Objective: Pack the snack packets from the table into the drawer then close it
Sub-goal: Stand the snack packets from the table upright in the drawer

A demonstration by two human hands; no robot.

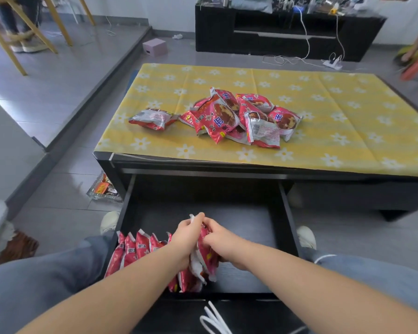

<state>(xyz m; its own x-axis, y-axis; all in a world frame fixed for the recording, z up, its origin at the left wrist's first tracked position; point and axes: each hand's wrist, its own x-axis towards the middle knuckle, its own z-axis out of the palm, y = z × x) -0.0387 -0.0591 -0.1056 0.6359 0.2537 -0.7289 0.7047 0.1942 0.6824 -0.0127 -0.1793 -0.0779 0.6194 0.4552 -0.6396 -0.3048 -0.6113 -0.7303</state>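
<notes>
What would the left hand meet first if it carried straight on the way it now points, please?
Beyond the snack packet it grips, the left hand points over bare drawer floor; probably the drawer's dark back wall first, though depth is unclear.

drawer (284, 213): black, pulled wide open, below both hands
held packet (206, 254): pink-red foil with white edges, upright on edge in drawer, gripped between left hand (186, 235) and right hand (219, 239)
packet row (133, 249): same pink-red packets standing on edge, packed side by side, leaning, just left of left hand, drawer's near-left part
packet pile (239, 116): pink-red and silver packets heaped, overlapping, well beyond both hands on table (336, 112)
lone packet (152, 119): silver back up, flat, beyond and left of left hand, near pile, apart from it
</notes>
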